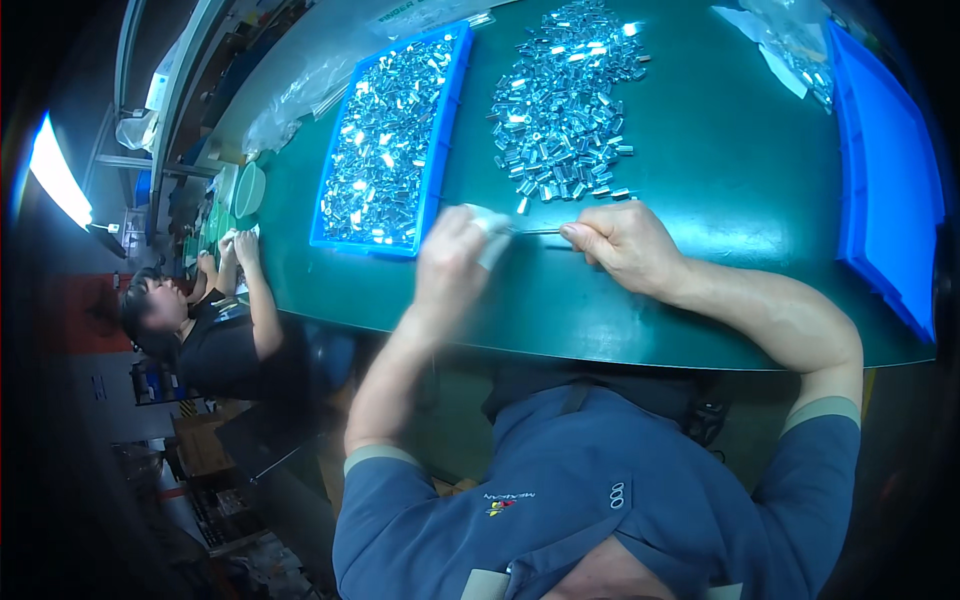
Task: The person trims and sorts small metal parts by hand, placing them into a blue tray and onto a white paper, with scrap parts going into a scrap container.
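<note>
My right hand (632, 247) is closed in a pinch on the end of a thin metal rod (540, 232), held level just above the green table (560, 300). Over the rod's other end, my left hand (452, 256) is closed on a white cloth (490, 222). That hand is somewhat blurred, and its fingertips and the rod's far end are hidden by the cloth. Beyond both hands lies a loose heap of small shiny metal cylinders (565, 120). A single metal cylinder (523, 206) rests at its near edge, close to the rod.
Left of the heap stands a blue tray (452, 120) filled with similar metal pieces. A second blue tray (890, 180) is tilted at the right. Clear plastic bags (290, 110) lie at the far left. A co-worker (215, 310) sits by the table's left end, near a green bowl (250, 190).
</note>
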`<state>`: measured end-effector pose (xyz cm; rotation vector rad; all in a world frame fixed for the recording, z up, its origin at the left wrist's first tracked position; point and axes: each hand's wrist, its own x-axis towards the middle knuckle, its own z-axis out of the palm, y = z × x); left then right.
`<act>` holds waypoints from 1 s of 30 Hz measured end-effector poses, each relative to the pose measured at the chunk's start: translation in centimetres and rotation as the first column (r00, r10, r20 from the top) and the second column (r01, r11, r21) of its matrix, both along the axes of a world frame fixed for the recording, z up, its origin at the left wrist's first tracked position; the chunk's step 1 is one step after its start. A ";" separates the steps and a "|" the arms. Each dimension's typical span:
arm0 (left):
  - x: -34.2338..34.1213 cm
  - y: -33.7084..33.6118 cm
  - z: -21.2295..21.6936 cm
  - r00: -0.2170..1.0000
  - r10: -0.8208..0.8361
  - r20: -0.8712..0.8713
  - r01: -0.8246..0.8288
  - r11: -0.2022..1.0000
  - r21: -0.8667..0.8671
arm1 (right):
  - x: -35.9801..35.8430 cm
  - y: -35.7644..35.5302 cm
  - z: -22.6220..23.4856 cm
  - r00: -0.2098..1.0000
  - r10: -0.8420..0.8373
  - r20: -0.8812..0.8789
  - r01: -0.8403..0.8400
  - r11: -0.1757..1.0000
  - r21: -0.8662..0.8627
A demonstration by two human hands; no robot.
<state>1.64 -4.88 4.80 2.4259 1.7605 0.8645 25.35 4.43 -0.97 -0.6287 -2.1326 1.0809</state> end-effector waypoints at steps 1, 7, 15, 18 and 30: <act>-1.5 -0.2 0.3 0.996 0.080 -0.042 -0.077 0.996 0.054 | 0.1 0.0 0.6 1.000 0.014 0.006 -0.014 0.995 -0.102; -9.7 1.1 2.1 0.851 0.497 -0.169 -0.455 0.859 0.234 | -0.1 -0.1 0.0 0.999 0.046 0.019 -0.044 0.995 -0.086; -0.4 2.1 -1.5 0.987 0.158 -0.037 -0.160 0.986 -0.052 | 0.1 -0.3 0.0 0.992 0.108 0.062 -0.113 0.990 0.086; 0.9 2.9 -2.4 0.980 0.176 -0.091 -0.180 0.983 -0.031 | -0.1 -0.3 0.0 0.997 0.054 -0.046 -0.050 0.996 0.078; 1.8 2.0 -3.0 0.496 0.412 0.764 0.024 0.874 -0.486 | 0.3 0.2 0.4 1.000 -0.012 -0.010 0.012 1.000 -0.029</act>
